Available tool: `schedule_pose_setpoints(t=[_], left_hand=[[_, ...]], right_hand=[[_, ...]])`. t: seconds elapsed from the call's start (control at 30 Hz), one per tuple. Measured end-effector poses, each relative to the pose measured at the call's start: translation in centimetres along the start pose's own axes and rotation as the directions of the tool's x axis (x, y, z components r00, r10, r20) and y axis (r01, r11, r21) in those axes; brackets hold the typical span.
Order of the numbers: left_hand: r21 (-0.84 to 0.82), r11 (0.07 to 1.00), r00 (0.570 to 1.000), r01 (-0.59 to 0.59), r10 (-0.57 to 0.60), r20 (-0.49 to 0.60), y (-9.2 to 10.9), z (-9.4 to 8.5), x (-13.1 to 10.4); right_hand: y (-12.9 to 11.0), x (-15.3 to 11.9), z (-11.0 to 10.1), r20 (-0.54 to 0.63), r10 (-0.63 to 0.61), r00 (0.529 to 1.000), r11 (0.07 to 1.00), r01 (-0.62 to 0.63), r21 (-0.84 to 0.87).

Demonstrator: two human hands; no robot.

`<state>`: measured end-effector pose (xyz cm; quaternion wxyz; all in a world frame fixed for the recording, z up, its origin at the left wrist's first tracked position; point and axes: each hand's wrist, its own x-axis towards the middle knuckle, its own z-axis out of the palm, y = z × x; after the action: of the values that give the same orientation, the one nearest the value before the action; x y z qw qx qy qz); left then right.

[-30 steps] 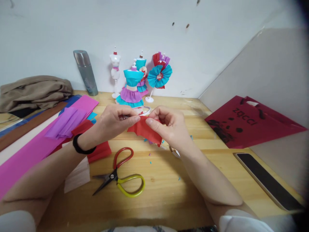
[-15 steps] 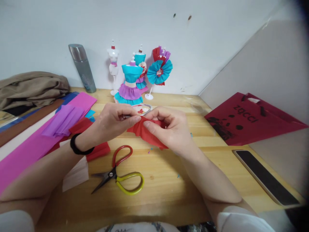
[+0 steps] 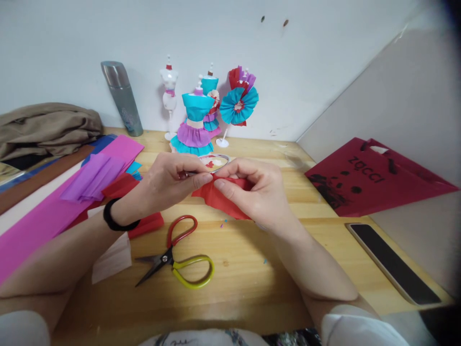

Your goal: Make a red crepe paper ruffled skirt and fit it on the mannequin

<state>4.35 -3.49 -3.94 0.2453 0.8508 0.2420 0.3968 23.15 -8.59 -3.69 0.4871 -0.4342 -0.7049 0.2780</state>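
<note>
A piece of red crepe paper (image 3: pixel 223 202) is pinched between my two hands above the table, its upper edge gathered at the fingertips. My left hand (image 3: pixel 176 180), with a black band at the wrist, is closed on the paper's left end. Closed on its right part is my right hand (image 3: pixel 254 187), thumb on the near face. Just behind the fingertips lies a round dish (image 3: pixel 223 161) holding small red and white pieces. Open scissors (image 3: pixel 167 259) with one red and one yellow handle rest on the table below my left hand.
Several small mannequins (image 3: pixel 196 115) in paper outfits stand against the wall. A bottle (image 3: pixel 124 103), a brown cloth (image 3: pixel 50 127) and coloured paper strips (image 3: pixel 46 204) are at left. A red bag (image 3: pixel 370 178) leans on the right wall near a phone (image 3: pixel 392 264).
Both hands keep their pinch on the red crepe paper, with only a very slight shift to the right. The view has tilted slightly; the scissors and other objects stay put.
</note>
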Motion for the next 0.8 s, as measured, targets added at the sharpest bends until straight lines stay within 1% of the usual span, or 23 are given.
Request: schedule_pose_setpoints(t=[0.1, 0.2, 0.3, 0.5, 0.7, 0.8], left_hand=[[0.001, 1.000, 1.000, 0.025, -0.025, 0.019, 0.14, -0.05, -0.05], [0.002, 1.000, 1.000, 0.004, -0.004, -0.002, 0.09, -0.08, -0.08], [-0.001, 1.000, 0.999, -0.024, 0.024, -0.027, -0.05, -0.03, -0.11], [0.000, 1.000, 1.000, 0.000, 0.000, -0.018, 0.17, 0.05, -0.17], [-0.020, 0.997, 0.997, -0.068, 0.067, -0.049, 0.15, 0.03, -0.13], [-0.013, 0.998, 0.997, -0.068, 0.068, -0.047, 0.07, 0.02, -0.17]], right_hand=[[-0.16, -0.01, -0.19, 0.003, -0.027, 1.000, 0.998, 0.028, -0.054], [-0.12, -0.03, -0.27, -0.006, -0.060, 0.998, 0.994, 0.059, -0.094], [0.04, -0.03, -0.21, -0.024, -0.059, 0.998, 0.991, 0.056, -0.118], [0.31, 0.05, -0.06, -0.034, -0.073, 0.997, 0.994, 0.069, -0.086], [0.53, -0.01, -0.03, -0.062, -0.051, 0.997, 0.996, 0.046, -0.079], [0.57, -0.02, 0.03, -0.061, -0.032, 0.998, 0.999, 0.030, -0.035]])
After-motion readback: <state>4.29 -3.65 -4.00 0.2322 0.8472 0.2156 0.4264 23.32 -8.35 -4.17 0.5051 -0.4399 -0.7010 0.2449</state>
